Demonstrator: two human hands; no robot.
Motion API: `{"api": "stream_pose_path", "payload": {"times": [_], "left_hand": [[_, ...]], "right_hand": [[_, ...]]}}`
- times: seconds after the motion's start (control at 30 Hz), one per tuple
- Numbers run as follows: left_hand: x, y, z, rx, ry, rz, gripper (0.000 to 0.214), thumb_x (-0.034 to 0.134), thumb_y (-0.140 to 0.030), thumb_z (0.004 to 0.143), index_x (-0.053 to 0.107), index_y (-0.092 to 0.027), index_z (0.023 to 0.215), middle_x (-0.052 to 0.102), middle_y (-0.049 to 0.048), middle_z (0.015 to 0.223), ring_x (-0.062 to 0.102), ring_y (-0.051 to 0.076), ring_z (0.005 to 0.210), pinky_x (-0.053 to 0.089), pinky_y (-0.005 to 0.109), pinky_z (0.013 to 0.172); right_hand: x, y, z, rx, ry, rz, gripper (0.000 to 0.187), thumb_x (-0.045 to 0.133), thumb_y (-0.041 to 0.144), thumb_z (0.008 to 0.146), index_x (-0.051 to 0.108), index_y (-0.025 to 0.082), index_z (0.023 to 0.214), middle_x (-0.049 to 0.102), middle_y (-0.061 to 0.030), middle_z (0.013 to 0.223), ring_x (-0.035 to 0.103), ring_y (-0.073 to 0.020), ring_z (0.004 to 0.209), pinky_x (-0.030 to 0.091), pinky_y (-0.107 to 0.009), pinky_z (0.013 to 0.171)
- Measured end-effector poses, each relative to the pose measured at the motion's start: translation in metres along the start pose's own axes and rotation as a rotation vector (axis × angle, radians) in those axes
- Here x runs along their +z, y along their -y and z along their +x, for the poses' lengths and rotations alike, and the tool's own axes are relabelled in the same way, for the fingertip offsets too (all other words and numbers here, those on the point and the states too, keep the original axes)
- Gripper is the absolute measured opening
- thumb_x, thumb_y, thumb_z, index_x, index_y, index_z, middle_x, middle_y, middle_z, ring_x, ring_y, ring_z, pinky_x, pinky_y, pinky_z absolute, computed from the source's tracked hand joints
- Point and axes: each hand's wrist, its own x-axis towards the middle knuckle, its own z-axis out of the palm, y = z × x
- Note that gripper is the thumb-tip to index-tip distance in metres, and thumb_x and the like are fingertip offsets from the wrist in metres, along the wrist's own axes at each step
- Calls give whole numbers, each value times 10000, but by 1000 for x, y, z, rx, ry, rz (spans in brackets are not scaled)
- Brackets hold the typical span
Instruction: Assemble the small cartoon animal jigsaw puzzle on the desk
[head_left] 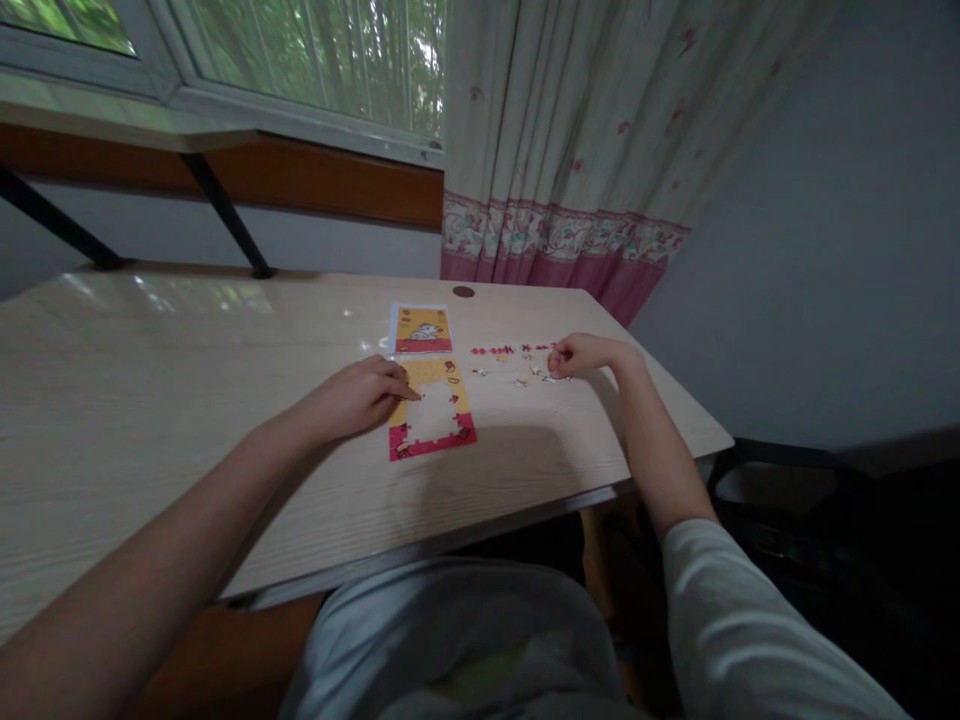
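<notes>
A partly assembled jigsaw puzzle [466, 430] lies on the table, its yellow and red border joined around a bare middle. My left hand [371, 393] rests on its left side, the index finger stretched onto the inner edge and the other fingers loosely bent. Loose jigsaw pieces [520, 382] are spread to the right, mostly white ones, with a row of red ones [495, 350] behind them. At their right end my right hand [576, 353] reaches down, thumb and fingers pinched together; whatever is between them is hidden. Behind the puzzle lies a reference picture [424, 330] of a white animal.
The pale wooden table [187, 370] has its front edge close to my body and a round dark cable hole [463, 291] at the back. A raised shelf [135, 125] on black legs stands back left. A curtain [555, 180] hangs behind; a dark chair [787, 480] is at right.
</notes>
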Motion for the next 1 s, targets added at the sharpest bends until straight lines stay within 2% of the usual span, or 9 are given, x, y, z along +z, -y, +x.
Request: {"api": "stream_pose_path", "payload": {"times": [0.07, 0.17, 0.23, 0.33, 0.43, 0.57, 0.7, 1.0], "left_hand": [[-1, -1, 0, 6, 6, 11, 397, 418, -189, 830, 783, -228, 985, 702, 100, 1019, 625, 242, 958, 499, 398, 909], [-4, -5, 0, 6, 26, 37, 414, 401, -199, 835, 772, -205, 1018, 695, 110, 1058, 619, 250, 990, 491, 406, 932], [-7, -7, 0, -16, 30, 51, 418, 403, -224, 839, 753, -198, 1067, 688, 113, 1094, 614, 258, 1021, 486, 412, 945], [-12, -8, -1, -68, 30, 72, 439, 394, -299, 866, 714, -166, 1134, 678, 129, 1128, 610, 271, 1048, 485, 414, 950], [-13, -3, -2, -113, 33, 98, 489, 387, -401, 885, 683, -132, 1165, 666, 151, 1145, 612, 279, 1056, 479, 401, 955], [-10, 5, -4, -135, 53, 102, 588, 396, -499, 874, 630, -91, 1228, 639, 186, 1215, 590, 309, 1118, 456, 420, 981], [-7, 10, -5, -130, 80, 106, 627, 375, -509, 879, 607, -64, 1255, 625, 204, 1250, 582, 320, 1138, 449, 429, 986], [-11, 6, -5, -134, 114, 126, 595, 384, -489, 880, 617, -82, 1246, 630, 191, 1243, 585, 319, 1138, 448, 425, 973]], "right_hand": [[-2, -2, -3, 36, -58, -60, 203, 667, 297, 686, 722, 155, 821, 688, -25, 728, 577, -126, 670, 412, -231, 636], [-9, -10, -9, 174, -191, -185, 152, 632, 254, 710, 720, 159, 790, 700, -39, 762, 584, -127, 687, 399, -222, 618], [-13, -19, -12, 249, -224, -234, 144, 621, 261, 719, 717, 163, 766, 698, -37, 752, 582, -126, 678, 389, -219, 596], [-16, -32, -15, 277, -177, -219, 149, 621, 285, 711, 712, 170, 740, 669, -17, 679, 561, -121, 629, 378, -219, 565], [-15, -42, -13, 244, -155, -138, 140, 663, 299, 674, 700, 170, 718, 655, -15, 663, 545, -121, 614, 393, -221, 570], [-11, -44, -9, 217, -158, -36, 211, 714, 289, 628, 699, 167, 800, 632, -1, 659, 525, -111, 599, 403, -219, 579], [-9, -39, -7, 203, -145, -17, 305, 754, 324, 594, 696, 165, 848, 609, 20, 650, 513, -107, 599, 399, -225, 594], [-8, -39, -4, 190, -107, 54, 249, 746, 337, 576, 654, 155, 718, 583, 25, 620, 492, -105, 600, 397, -242, 610]]}}
